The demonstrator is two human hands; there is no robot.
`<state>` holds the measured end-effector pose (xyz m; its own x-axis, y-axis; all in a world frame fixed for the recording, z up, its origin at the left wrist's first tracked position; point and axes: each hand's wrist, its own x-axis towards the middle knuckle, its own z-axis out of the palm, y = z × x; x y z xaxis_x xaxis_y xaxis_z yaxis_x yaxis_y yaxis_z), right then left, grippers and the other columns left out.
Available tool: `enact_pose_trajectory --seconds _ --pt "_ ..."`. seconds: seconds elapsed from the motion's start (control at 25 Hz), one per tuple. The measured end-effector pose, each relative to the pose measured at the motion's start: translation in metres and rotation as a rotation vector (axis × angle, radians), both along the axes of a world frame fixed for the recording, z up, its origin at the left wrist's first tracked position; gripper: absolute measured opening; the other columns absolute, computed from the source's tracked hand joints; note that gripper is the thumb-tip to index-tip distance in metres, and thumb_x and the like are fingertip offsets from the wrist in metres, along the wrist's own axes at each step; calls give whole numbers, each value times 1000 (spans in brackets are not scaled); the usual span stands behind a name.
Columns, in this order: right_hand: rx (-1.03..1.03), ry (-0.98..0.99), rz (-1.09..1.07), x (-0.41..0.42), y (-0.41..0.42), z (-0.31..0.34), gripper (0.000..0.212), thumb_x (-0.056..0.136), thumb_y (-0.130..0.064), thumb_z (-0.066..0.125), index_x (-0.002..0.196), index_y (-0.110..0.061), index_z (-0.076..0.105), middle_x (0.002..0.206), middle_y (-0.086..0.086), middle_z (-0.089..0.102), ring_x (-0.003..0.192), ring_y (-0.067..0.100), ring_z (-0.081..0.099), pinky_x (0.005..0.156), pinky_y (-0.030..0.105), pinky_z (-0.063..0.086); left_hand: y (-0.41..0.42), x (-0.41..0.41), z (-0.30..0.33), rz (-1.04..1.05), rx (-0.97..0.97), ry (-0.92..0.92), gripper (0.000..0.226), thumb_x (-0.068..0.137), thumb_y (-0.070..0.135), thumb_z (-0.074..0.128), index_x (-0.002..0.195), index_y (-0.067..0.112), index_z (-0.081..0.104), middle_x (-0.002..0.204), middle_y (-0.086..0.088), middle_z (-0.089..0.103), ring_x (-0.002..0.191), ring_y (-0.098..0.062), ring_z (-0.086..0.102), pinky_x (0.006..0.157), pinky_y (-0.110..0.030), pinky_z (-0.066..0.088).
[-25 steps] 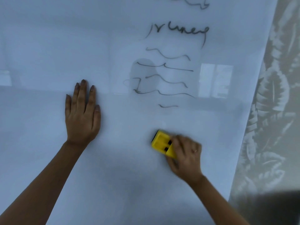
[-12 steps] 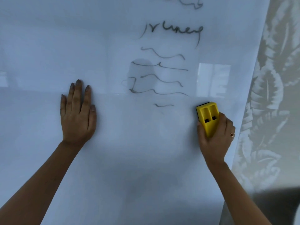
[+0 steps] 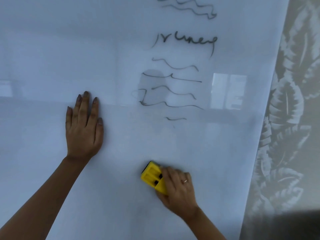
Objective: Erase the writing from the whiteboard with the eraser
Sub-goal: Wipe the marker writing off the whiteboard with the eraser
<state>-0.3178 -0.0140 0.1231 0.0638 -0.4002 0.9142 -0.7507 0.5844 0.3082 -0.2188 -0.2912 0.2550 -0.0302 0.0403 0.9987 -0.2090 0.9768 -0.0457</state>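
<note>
A glossy whiteboard (image 3: 52,49) fills most of the view. Black handwriting (image 3: 185,41) and several wavy lines (image 3: 173,94) run down its upper middle, ending in a short stroke (image 3: 175,119). My right hand (image 3: 178,189) grips a yellow eraser (image 3: 153,177) pressed on the board, well below the lowest stroke. My left hand (image 3: 84,125) lies flat on the board to the left of the writing, fingers together and pointing up, holding nothing.
The board's right edge runs diagonally down the frame. Beyond it hangs a pale curtain with a leaf pattern (image 3: 290,118). A dark surface (image 3: 294,222) shows at the bottom right. Window reflections glare on the board.
My right hand swept the eraser from beside the short stroke at the right down and left to the lower middle. The left hand stayed put. The writing looks unchanged.
</note>
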Motion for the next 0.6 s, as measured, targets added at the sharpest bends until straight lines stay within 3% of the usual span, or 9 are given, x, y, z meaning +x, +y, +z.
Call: enact_pose_trajectory --seconds 0.12,0.28,0.4,0.6 --pt "-310 -32 -102 -27 36 52 58 96 -48 40 125 1 47 117 20 50 96 36 49 78 44 38 1 0 -1 1 5 -4 52 102 17 34 152 3 36 161 -19 27 152 -31 20 122 -51 14" --pt "-754 -195 -155 -50 77 139 67 91 -42 58 138 3 41 112 27 51 99 40 49 81 50 44 1 0 2 10 3 2 52 101 17 34 151 3 37 161 -19 28 151 -32 22 121 -52 16" --pt "-758 -164 -179 -39 53 169 67 91 -40 58 140 3 41 110 27 53 93 39 50 75 47 44 2 0 2 18 7 18 51 102 18 34 150 2 38 160 -20 29 151 -32 24 121 -52 17" --pt "-485 -39 -122 14 -47 160 64 87 -42 57 137 -2 49 108 19 58 85 34 51 67 40 39 3 1 3 22 9 10 52 101 19 34 150 1 39 160 -20 30 150 -32 24 120 -51 18"
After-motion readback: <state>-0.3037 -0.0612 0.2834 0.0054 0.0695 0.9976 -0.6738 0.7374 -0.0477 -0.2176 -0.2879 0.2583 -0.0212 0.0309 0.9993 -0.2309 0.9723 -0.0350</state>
